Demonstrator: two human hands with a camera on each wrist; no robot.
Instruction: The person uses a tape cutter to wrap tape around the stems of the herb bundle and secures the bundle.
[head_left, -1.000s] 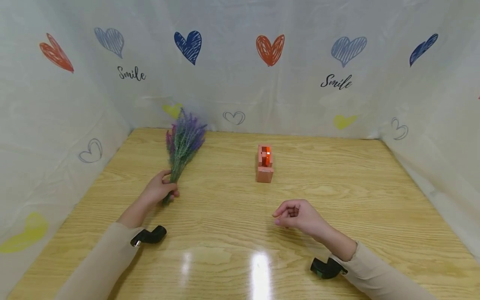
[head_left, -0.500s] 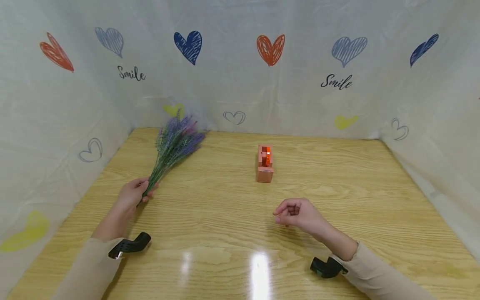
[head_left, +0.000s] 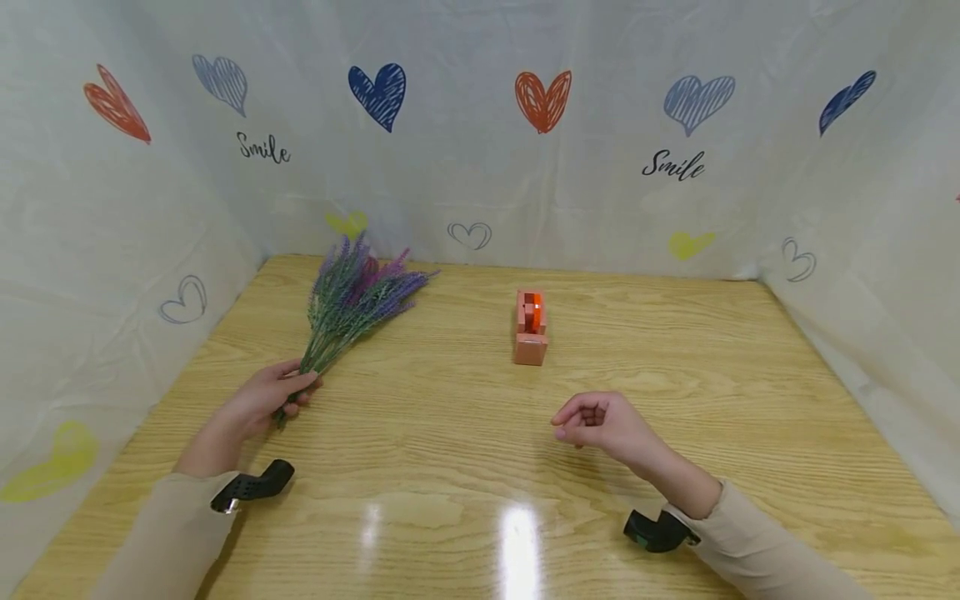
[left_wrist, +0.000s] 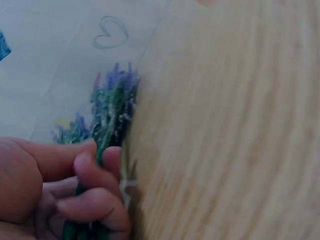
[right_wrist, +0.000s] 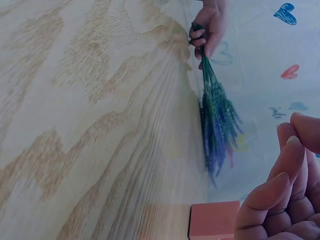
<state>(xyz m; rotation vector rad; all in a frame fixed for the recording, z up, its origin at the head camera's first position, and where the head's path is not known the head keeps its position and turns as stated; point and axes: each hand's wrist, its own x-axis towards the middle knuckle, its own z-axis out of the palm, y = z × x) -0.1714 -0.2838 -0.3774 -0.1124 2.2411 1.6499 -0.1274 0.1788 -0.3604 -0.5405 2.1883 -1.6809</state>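
Note:
A bunch of lavender (head_left: 352, 304), purple and pink with green stems, is gripped near its stem ends by my left hand (head_left: 268, 398). Its flower heads point toward the back of the table. In the left wrist view the fingers curl round the stems, and the lavender (left_wrist: 114, 105) fans out beyond them. My right hand (head_left: 603, 423) holds nothing; its fingers hang loosely curled over the table in front of a pink tape dispenser (head_left: 530, 350) with a red-orange roll of tape. The right wrist view shows the thumb near the fingertips, and the dispenser (right_wrist: 215, 220) below.
The wooden table (head_left: 450, 467) carries the tape dispenser at its middle. White curtains (head_left: 465, 167) printed with hearts and "Smile" enclose the back and both sides. A black wrist camera (head_left: 255, 485) sits on the left sleeve, another camera (head_left: 660, 532) on the right.
My left hand has moved left and slightly toward me with the lavender, which has turned and spread, showing its pink flowers differently. The right hand has hardly moved.

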